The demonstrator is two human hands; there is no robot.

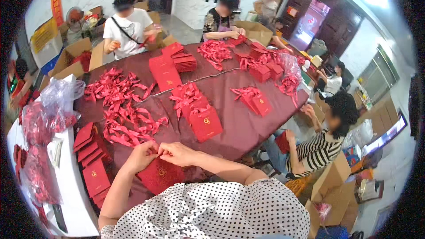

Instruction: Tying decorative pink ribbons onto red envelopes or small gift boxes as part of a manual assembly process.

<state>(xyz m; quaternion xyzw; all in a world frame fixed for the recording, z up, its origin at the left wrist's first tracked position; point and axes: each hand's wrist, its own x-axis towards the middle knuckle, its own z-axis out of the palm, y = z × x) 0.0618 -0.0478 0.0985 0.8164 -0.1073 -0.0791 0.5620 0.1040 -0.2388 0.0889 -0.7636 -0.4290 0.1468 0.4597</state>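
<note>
A flat red gift bag [160, 175] with a gold emblem lies in front of me at the table's near edge. My left hand [142, 156] is closed in a pinch at its top edge, and my right hand [176, 154] pinches there too, fingertips nearly touching. Any ribbon between the fingers is too small to make out. Just beyond my hands spreads a loose heap of red ribbons [128, 126]. To the left lies a fanned stack of red bags [94, 175]. Farther ahead, bags with ribbons on top form another pile [205, 123].
The dark red tablecloth [212, 144] covers a large shared table. Across it, one co-worker [126, 28] stands and another handles red bags. A person in stripes [321, 148] sits at right holding a red bag. Plastic-wrapped red goods [42, 150] lie on a white surface at left.
</note>
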